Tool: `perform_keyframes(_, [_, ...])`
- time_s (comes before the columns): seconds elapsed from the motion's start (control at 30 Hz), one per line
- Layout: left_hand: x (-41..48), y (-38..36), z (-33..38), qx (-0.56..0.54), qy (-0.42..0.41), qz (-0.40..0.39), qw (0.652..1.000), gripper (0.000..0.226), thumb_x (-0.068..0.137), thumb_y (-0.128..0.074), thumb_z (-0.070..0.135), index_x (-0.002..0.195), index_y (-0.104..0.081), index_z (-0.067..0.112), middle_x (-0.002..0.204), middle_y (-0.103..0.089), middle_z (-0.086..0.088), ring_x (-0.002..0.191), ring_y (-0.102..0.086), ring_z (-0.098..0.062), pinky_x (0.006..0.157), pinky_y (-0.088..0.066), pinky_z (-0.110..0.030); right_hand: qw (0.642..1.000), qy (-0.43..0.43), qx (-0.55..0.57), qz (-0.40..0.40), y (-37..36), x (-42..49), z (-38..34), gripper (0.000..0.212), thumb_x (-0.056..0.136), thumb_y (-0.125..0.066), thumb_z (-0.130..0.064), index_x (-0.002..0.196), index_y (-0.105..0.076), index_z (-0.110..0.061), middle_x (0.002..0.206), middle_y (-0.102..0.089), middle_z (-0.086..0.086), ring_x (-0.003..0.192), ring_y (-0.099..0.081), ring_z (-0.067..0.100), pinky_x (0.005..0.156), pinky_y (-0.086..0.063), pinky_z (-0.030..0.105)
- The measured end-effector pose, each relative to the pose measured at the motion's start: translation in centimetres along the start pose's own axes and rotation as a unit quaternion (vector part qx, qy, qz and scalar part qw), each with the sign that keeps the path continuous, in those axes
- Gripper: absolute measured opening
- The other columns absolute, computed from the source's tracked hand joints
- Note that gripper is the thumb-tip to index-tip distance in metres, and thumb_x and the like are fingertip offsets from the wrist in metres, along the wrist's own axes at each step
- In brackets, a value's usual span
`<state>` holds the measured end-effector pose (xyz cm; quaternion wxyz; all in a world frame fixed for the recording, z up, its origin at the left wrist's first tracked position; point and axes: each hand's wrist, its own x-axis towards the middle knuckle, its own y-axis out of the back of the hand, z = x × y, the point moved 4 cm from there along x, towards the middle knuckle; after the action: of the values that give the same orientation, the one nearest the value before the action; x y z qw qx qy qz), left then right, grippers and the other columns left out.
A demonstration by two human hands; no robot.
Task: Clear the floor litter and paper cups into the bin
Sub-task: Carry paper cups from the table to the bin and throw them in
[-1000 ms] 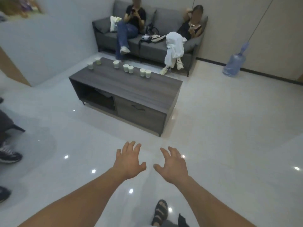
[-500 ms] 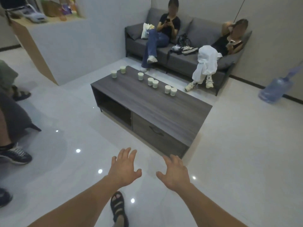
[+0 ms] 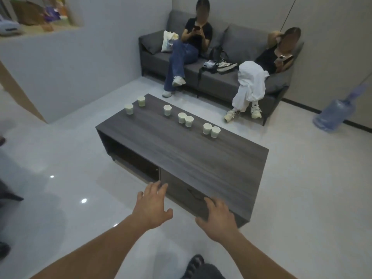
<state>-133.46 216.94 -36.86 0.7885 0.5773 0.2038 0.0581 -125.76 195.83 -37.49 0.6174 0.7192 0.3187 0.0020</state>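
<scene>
From my feed I count seven paper cups (image 3: 182, 117), all upright along the far long edge of the coffee table (image 3: 201, 162). Two stand apart from each other at the left end, one stands alone, and then come two pairs whose cups are just beside or touching each other. The table is low, in dark grey wood grain, with an open shelf on its left half and a drawer front on its right.

My left hand (image 3: 152, 208) is open, palm down, with the fingers spread and holding nothing. It hangs over the floor (image 3: 60, 158) just in front of the table's near face. My right hand (image 3: 218, 220) is likewise spread and empty. Its fingers overlap the table's near corner in view, though I cannot tell whether they touch it.

Below the arms a dark sandal (image 3: 194, 264) shows on the glossy pale tiles. Beyond the table stands a grey sofa (image 3: 221, 83) with two people seated on it — each holds a phone, and bags (image 3: 218, 63) lie between them. A blue water bottle (image 3: 332, 115) sits on the floor by the right wall.
</scene>
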Motion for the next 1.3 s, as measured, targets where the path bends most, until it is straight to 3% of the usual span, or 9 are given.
perform_keyframes(0.4, [20.7, 6.2, 1.1, 0.023, 0.009, -0.018, 1.0, 0.089, 0.08, -0.057, 0.057, 0.15, -0.012, 0.025, 0.158, -0.01, 0.0, 0.146, -0.006, -0.022, 0.116, -0.015, -0.05, 0.999, 0.019, 0.048, -0.003, 6.7, 23.3, 0.1, 0.08, 0.087, -0.05, -0.058, 0.152, -0.019, -0.023, 0.158, -0.019, 0.003, 0.145, -0.017, 0.023, 0.114, -0.024, 0.042])
perform_keyframes(0.57, [27.8, 8.3, 2.6, 0.036, -0.003, -0.036, 0.999, 0.086, 0.082, -0.053, 0.059, 0.15, -0.014, 0.023, 0.158, -0.012, -0.002, 0.145, -0.008, -0.022, 0.117, -0.015, -0.048, 0.998, 0.008, 0.066, 0.001, 9.4, 29.5, 1.0, 0.082, 0.087, -0.051, -0.058, 0.154, -0.016, -0.027, 0.161, -0.013, 0.002, 0.148, -0.01, 0.022, 0.115, -0.023, 0.045])
perform_keyframes(0.73, [35.8, 8.8, 3.4, 0.042, -0.035, -0.073, 0.996, 0.089, 0.082, -0.055, 0.057, 0.151, -0.01, 0.024, 0.159, -0.008, -0.003, 0.146, -0.007, -0.024, 0.117, -0.013, -0.049, 0.998, -0.027, 0.064, -0.005, 10.7, 34.8, 1.6, 0.082, 0.085, -0.052, -0.059, 0.153, -0.018, -0.027, 0.16, -0.015, 0.004, 0.146, -0.015, 0.024, 0.114, -0.026, 0.047])
perform_keyframes(1.0, [49.3, 6.9, 1.8, 0.024, -0.1, -0.144, 0.984, 0.093, 0.077, -0.061, 0.056, 0.15, -0.014, 0.022, 0.157, -0.014, -0.004, 0.143, -0.015, -0.024, 0.115, -0.021, -0.044, 0.987, -0.133, 0.084, -0.029, 10.3, 44.4, 1.6, 0.087, 0.082, -0.056, -0.06, 0.152, -0.019, -0.023, 0.159, -0.017, 0.003, 0.143, -0.021, 0.026, 0.112, -0.029, 0.045])
perform_keyframes(1.3, [61.7, -2.0, -0.4, -0.025, -0.154, -0.195, 0.968, 0.088, 0.081, -0.059, 0.051, 0.151, -0.014, 0.021, 0.155, -0.019, 0.0, 0.141, -0.021, -0.019, 0.115, -0.023, -0.031, 0.969, -0.225, 0.098, 0.035, 9.3, 61.8, 8.6, 0.093, 0.083, -0.064, -0.048, 0.154, -0.011, -0.021, 0.16, -0.009, 0.003, 0.145, -0.014, 0.027, 0.114, -0.029, 0.043])
